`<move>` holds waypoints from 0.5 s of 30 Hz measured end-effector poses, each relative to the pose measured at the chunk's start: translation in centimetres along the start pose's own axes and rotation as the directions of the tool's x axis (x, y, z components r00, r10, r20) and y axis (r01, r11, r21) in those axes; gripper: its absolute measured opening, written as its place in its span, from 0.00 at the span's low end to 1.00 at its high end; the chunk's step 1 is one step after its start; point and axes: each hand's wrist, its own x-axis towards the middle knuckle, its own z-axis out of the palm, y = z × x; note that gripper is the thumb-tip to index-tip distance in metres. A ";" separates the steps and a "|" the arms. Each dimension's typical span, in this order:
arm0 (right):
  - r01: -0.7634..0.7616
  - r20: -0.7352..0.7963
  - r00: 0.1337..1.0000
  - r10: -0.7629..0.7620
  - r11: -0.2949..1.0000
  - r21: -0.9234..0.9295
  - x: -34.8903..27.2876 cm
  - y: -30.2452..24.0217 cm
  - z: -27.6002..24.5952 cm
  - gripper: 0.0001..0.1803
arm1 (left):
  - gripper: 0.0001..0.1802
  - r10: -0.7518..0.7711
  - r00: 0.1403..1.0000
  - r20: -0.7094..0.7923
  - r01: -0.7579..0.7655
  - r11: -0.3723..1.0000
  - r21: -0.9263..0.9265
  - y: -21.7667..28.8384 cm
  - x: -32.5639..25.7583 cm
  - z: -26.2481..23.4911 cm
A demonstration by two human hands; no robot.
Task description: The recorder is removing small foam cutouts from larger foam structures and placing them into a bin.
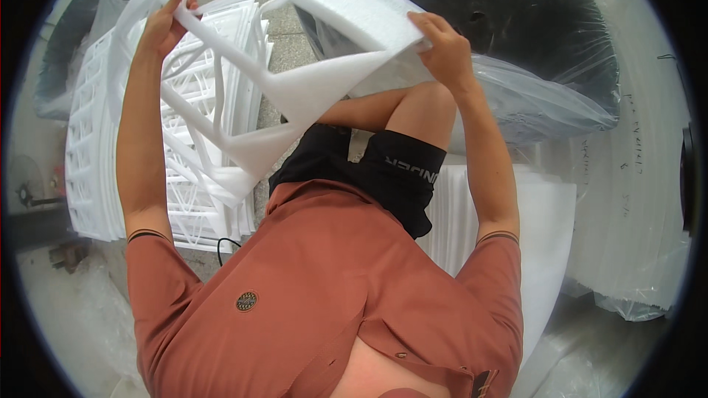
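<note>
A white foam sheet (324,88) with large cut-out openings is stretched between my two raised hands, above my lap. My left hand (168,26) is closed around a narrow strip of it at the upper left, thumb pointing up. At the upper right, my right hand (447,46) pinches the solid edge of the same sheet. Thin foam strips hang in loops and zigzags below the left side. The sheet's far part runs out of view at the top.
A stack of cut-out white foam sheets (87,140) stands at my left. Plain white foam sheets (549,214) lie at my right. Beyond my right hand is a large black round bundle (516,7) in clear plastic film (527,92). Tall white wrapped material (627,162) stands farther right.
</note>
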 end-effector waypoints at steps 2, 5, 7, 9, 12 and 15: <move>-0.012 0.047 0.999 0.011 1.000 0.003 -0.6 0.1 1.4 0.30 | 0.30 0.001 0.991 -0.137 0.006 0.999 0.051 -1.0 -0.4 -0.3; -0.026 0.123 0.992 0.029 0.999 -0.023 -2.2 1.0 3.6 0.30 | 0.33 -0.045 0.948 -0.314 0.126 0.962 0.243 -1.6 -0.1 -0.7; -0.104 0.121 0.987 0.102 0.995 0.006 -3.0 2.2 4.7 0.30 | 0.33 -0.004 0.931 -0.366 0.144 0.923 0.356 -3.0 -0.6 0.6; -0.134 0.091 0.987 0.135 0.991 -0.012 -2.6 3.7 5.1 0.30 | 0.32 0.245 0.942 -0.230 0.031 0.617 0.786 -4.6 -1.6 3.5; -0.153 0.013 0.988 0.154 0.987 -0.045 -2.0 6.1 5.3 0.30 | 0.28 0.662 0.743 -0.098 -0.081 0.234 0.969 -8.0 -4.3 10.3; -0.141 -0.053 0.989 0.138 0.988 -0.066 -0.7 8.3 5.3 0.31 | 0.20 0.776 0.622 0.109 -0.256 0.070 0.964 -8.6 -7.3 16.0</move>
